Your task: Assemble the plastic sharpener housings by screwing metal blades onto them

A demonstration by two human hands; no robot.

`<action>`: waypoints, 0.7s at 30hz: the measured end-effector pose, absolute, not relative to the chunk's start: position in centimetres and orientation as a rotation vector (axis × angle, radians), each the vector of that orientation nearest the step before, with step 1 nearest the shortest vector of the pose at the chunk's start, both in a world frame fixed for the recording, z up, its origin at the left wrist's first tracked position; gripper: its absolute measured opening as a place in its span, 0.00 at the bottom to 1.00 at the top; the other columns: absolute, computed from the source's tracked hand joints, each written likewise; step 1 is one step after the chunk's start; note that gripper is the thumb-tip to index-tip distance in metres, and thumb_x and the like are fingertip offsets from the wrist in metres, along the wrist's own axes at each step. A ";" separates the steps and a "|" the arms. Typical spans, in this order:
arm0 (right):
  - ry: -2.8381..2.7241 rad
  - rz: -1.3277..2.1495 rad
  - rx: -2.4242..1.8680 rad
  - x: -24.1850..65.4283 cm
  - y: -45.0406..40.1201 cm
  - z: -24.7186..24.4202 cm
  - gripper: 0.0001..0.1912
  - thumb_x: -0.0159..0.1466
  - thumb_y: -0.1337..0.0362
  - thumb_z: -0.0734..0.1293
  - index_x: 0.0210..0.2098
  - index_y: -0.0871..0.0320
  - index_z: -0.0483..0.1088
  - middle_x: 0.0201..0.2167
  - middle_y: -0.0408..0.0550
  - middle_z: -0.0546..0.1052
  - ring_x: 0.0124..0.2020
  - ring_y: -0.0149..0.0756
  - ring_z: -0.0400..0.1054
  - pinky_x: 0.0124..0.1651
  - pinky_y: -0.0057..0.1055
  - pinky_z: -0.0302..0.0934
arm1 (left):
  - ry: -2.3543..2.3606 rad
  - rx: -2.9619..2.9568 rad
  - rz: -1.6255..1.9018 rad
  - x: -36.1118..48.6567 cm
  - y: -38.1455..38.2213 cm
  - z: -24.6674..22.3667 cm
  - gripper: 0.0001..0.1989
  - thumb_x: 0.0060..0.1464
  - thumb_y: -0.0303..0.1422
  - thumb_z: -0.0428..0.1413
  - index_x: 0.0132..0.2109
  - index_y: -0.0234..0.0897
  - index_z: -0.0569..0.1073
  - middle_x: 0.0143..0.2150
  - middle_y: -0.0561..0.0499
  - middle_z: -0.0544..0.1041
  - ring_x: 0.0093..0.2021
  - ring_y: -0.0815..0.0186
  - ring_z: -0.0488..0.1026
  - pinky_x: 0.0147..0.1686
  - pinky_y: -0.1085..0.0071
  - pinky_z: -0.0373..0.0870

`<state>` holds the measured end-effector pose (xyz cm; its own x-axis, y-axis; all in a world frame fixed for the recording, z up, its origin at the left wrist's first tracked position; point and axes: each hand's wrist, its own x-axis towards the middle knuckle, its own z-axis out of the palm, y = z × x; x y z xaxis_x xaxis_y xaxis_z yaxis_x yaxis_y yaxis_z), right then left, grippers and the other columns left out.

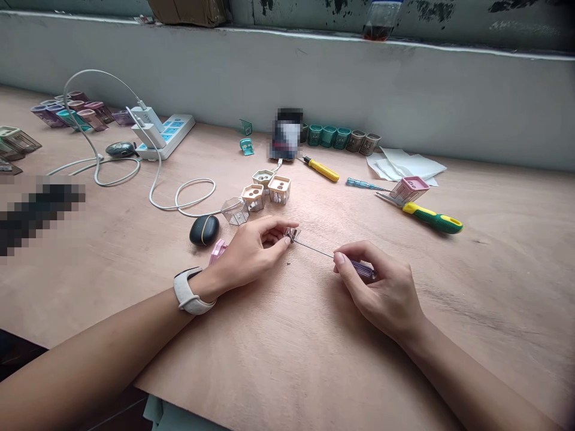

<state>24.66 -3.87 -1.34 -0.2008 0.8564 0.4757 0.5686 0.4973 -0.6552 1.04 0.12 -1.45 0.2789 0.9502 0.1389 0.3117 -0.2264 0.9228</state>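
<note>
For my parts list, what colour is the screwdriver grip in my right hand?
The grip is purple, shown best in the head view.

Pwr strip [173,136] L of plastic cases [279,189], screwdrivers [431,216] R, on bench [494,287].

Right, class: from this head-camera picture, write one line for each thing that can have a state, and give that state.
Left hand, fingertips holding a clear plastic housing
Right hand, holding a purple-handled screwdriver, shaft reaching the housing
Yellow-handled screwdriver, lying on the wooden table
Green-and-yellow screwdriver, lying unheld
Power strip, two white chargers plugged in
Black oval case, shut
</note>
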 end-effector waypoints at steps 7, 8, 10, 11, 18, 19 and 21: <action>-1.919 0.417 -1.149 24.7 -3.8 -1.5 0.03 0.68 0.67 0.67 0.37 0.57 0.72 0.32 0.40 0.77 0.30 0.27 0.72 0.32 0.25 0.66 | 1.177 1.721 0.949 1.1 0.0 -1.2 0.15 0.62 0.29 0.58 0.55 0.34 0.77 0.50 0.45 0.81 0.50 0.61 0.78 0.48 0.66 0.76; -1.918 0.422 -1.147 24.7 -3.8 -1.6 0.03 0.68 0.67 0.67 0.37 0.56 0.73 0.32 0.40 0.77 0.30 0.27 0.72 0.33 0.25 0.66 | 1.178 1.724 0.949 1.1 0.0 -1.2 0.15 0.62 0.29 0.58 0.55 0.34 0.78 0.50 0.45 0.81 0.50 0.61 0.78 0.47 0.66 0.76; -1.914 0.430 -1.145 24.7 -3.8 -1.8 0.02 0.68 0.67 0.67 0.38 0.56 0.73 0.32 0.40 0.77 0.31 0.28 0.73 0.34 0.26 0.68 | 1.176 1.729 0.951 1.2 0.0 -1.2 0.15 0.62 0.29 0.58 0.55 0.34 0.78 0.50 0.45 0.81 0.50 0.61 0.78 0.47 0.66 0.76; -1.913 0.431 -1.144 24.7 -3.8 -1.8 0.02 0.68 0.67 0.67 0.38 0.56 0.73 0.33 0.40 0.77 0.31 0.28 0.73 0.35 0.26 0.68 | 1.177 1.731 0.952 1.2 0.0 -1.2 0.15 0.62 0.29 0.58 0.55 0.35 0.78 0.50 0.45 0.81 0.50 0.61 0.78 0.47 0.66 0.76; -1.899 0.413 -1.152 24.6 -3.8 -1.9 0.02 0.69 0.67 0.67 0.39 0.56 0.73 0.32 0.41 0.78 0.31 0.28 0.73 0.34 0.26 0.69 | 1.193 1.789 0.959 1.2 -0.1 -1.3 0.14 0.62 0.29 0.58 0.54 0.35 0.78 0.48 0.46 0.81 0.47 0.62 0.79 0.44 0.68 0.77; -1.897 0.415 -1.151 24.6 -3.8 -1.8 0.02 0.69 0.67 0.67 0.39 0.56 0.73 0.32 0.41 0.78 0.31 0.27 0.73 0.34 0.26 0.69 | 1.194 1.799 0.959 1.2 -0.1 -1.2 0.14 0.62 0.29 0.58 0.54 0.35 0.78 0.48 0.46 0.81 0.47 0.63 0.79 0.44 0.68 0.77; -1.888 0.419 -1.152 24.6 -3.8 -1.8 0.02 0.69 0.67 0.67 0.38 0.56 0.73 0.32 0.40 0.77 0.31 0.27 0.73 0.34 0.26 0.69 | 1.197 1.807 0.953 1.2 0.0 -1.2 0.15 0.62 0.29 0.58 0.54 0.35 0.78 0.48 0.45 0.81 0.47 0.62 0.79 0.43 0.68 0.77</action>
<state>24.64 -3.84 -1.81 -0.2024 0.8437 0.4972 0.5546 0.5172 -0.6519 1.18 -0.03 -1.22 0.2835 0.9432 0.1730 0.3806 -0.2763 0.8825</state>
